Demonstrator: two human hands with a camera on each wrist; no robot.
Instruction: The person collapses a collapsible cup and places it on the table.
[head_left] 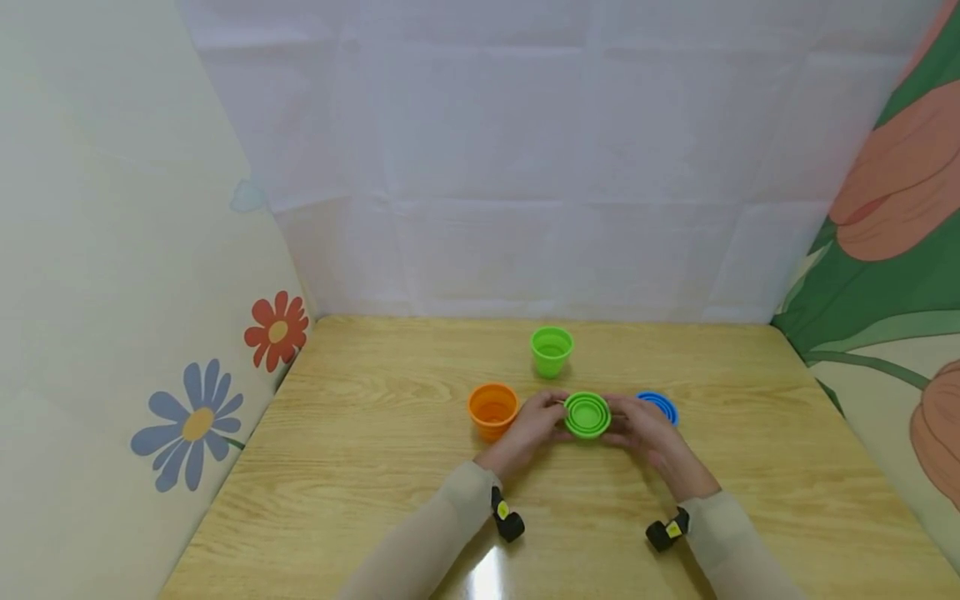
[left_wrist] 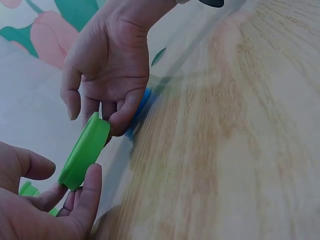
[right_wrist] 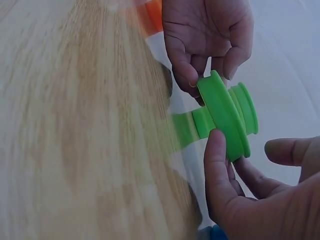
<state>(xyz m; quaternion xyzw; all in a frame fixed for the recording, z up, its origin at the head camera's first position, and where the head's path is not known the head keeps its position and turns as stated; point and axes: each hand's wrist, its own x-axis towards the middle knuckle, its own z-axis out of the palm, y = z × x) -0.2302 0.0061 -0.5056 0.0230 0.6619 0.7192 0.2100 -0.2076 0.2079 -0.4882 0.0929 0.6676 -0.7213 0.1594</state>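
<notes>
A green collapsible cup, folded flat into rings, is held between both hands above the table. My left hand grips its left edge with curled fingers; the left thumb stands off the rim in the left wrist view. On the opposite edge, my right hand grips the same cup with its fingertips, its thumb apart from it. Close beside the left hand stands an expanded orange cup. A blue collapsible cup, folded flat, lies beyond the right hand, which partly hides it.
Farther back on the wooden table stands an expanded light green cup. A white cloth hangs behind the table's back edge. Flower-patterned cloths flank it on the left and right.
</notes>
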